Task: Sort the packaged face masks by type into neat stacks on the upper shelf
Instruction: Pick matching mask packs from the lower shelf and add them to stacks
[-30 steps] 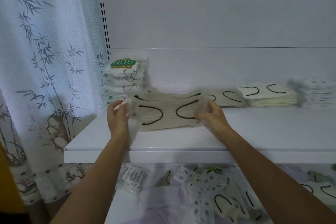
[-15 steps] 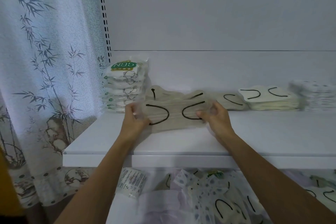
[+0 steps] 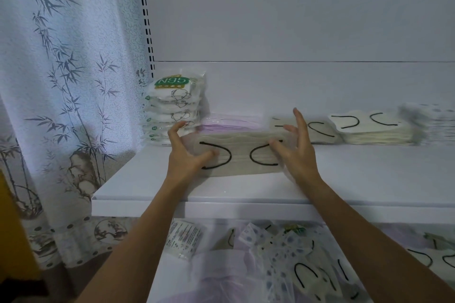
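Left hand (image 3: 183,155) and right hand (image 3: 299,155) are at the two ends of the beige mask stack (image 3: 240,155). It has black ear loops on top and lies flat on the upper shelf (image 3: 138,179), toward the front edge.

Left: fingers apart and arched, thumb lying on the stack's top by the left loop, index lifted above the stack's end. Not clamped.

Right: fingers splayed wide and pointing up, thumb tip touching the top near the right loop. Nothing gripped.

The stack spans the gap between the two thumbs.

- Just past the left fingertips: N95 pack stack (image 3: 174,108), a tall pile in the back-left corner.
- Beyond and between both sets of fingers: lilac mask stack (image 3: 231,122) at the back panel. Touching the N95 pile or just beside it — can't tell.
- Behind the right fingers: second beige stack (image 3: 320,129), partly hidden by them.
- Further right of the right fingers: cream stack (image 3: 371,130) with black loops, then a white patterned stack (image 3: 428,123), blurred.
- Below both wrists: lower shelf (image 3: 167,275) holding loose mixed mask packs (image 3: 278,248).
- Well left of the left fingers: bamboo-print curtain (image 3: 61,81).
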The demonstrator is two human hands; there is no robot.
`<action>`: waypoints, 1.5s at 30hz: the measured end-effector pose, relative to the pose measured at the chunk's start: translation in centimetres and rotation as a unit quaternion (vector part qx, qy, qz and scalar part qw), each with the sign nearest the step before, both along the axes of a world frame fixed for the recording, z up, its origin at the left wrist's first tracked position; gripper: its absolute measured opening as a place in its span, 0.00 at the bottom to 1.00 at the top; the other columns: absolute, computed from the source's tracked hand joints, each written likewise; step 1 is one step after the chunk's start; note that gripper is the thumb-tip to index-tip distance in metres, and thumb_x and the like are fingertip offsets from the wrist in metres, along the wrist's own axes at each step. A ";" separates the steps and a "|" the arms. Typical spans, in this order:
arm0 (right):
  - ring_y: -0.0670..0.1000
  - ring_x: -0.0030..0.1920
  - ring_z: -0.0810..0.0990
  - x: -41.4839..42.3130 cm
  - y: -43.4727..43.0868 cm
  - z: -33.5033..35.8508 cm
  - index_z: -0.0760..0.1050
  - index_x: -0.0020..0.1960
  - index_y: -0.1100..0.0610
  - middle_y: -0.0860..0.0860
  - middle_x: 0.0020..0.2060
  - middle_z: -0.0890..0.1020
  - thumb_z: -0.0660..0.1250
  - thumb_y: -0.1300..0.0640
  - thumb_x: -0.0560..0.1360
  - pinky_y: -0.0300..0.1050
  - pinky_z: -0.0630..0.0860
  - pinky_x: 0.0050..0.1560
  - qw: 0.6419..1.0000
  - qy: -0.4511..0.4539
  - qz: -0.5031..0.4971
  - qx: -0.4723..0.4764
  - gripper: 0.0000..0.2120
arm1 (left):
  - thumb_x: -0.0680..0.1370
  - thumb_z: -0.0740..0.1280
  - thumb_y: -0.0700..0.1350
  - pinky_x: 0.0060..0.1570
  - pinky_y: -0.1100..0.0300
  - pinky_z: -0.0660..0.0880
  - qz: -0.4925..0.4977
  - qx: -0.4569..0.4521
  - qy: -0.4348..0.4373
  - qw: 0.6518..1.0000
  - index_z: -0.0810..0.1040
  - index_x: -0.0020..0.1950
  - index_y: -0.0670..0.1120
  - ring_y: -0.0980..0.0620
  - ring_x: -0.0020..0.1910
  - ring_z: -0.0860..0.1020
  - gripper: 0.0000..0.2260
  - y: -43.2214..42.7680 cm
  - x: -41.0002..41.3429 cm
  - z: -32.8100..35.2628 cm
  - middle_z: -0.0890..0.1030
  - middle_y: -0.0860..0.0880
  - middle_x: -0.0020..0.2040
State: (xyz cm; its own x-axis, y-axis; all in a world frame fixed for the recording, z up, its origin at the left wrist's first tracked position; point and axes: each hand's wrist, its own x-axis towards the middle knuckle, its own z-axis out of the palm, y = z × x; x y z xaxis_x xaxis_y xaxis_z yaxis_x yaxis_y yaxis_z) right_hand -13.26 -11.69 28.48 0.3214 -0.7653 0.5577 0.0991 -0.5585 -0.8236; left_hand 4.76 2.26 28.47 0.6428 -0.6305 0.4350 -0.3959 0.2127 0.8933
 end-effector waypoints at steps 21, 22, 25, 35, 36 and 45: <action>0.57 0.54 0.77 0.8 -1.3 -1.1 0.74 0.64 0.59 0.58 0.54 0.78 0.60 0.68 0.75 0.42 0.68 0.58 0.973 0.075 -0.176 -0.131 0.19 | 0.74 0.68 0.37 0.44 0.62 0.63 0.194 0.041 -0.296 0.934 0.78 0.53 0.42 0.42 0.47 0.75 0.08 -1.3 -0.9 -1.0 0.75 0.40 0.54; 0.58 0.56 0.76 0.8 -1.4 -1.0 0.74 0.64 0.59 0.58 0.56 0.77 0.60 0.66 0.75 0.44 0.68 0.59 0.969 0.091 -0.193 -0.121 0.18 | 0.75 0.68 0.39 0.44 0.60 0.65 0.195 0.050 -0.309 0.930 0.79 0.52 0.42 0.42 0.49 0.76 0.07 -1.5 -1.2 -0.9 0.75 0.41 0.55; 0.58 0.58 0.75 -0.6 -3.0 0.0 0.74 0.65 0.57 0.58 0.57 0.76 0.61 0.58 0.77 0.51 0.68 0.60 0.949 0.166 -0.242 -0.114 0.17 | 0.72 0.72 0.43 0.48 0.62 0.65 0.142 0.066 -0.332 0.930 0.78 0.54 0.42 0.45 0.55 0.74 0.12 -3.0 -2.1 0.1 0.74 0.42 0.57; 0.57 0.63 0.66 -7.9 -14.2 4.6 0.77 0.56 0.56 0.56 0.54 0.76 0.61 0.37 0.73 0.52 0.63 0.61 0.850 0.443 -0.196 -0.206 0.24 | 0.68 0.75 0.38 0.57 0.62 0.69 0.110 0.065 -0.301 0.945 0.79 0.56 0.36 0.43 0.63 0.72 0.18 -14.6 -5.4 2.7 0.70 0.37 0.64; 0.57 0.65 0.64 -7.8 -15.1 4.7 0.76 0.58 0.55 0.56 0.56 0.75 0.62 0.35 0.72 0.53 0.62 0.63 0.841 0.466 -0.178 -0.210 0.26 | 0.68 0.75 0.38 0.57 0.63 0.68 0.112 0.075 -0.299 0.945 0.79 0.56 0.35 0.43 0.61 0.73 0.18 -15.4 -5.3 2.6 0.71 0.37 0.63; 0.54 0.71 0.57 -8.2 -21.9 2.8 0.72 0.61 0.56 0.56 0.64 0.71 0.52 0.35 0.76 0.63 0.47 0.71 0.791 0.534 -0.160 -0.251 0.28 | 0.69 0.75 0.43 0.53 0.68 0.65 0.091 0.127 -0.307 0.939 0.79 0.57 0.37 0.44 0.56 0.75 0.19 -20.6 -6.8 1.5 0.75 0.40 0.58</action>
State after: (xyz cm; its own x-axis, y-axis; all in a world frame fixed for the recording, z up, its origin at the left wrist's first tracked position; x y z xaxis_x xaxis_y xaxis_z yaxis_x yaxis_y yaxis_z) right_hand -21.48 -33.58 31.29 0.6491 -0.6704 0.3595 -0.7162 -0.6979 -0.0084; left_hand -1.99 -18.30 29.97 0.4268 -0.6686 0.6090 -0.8619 -0.0967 0.4978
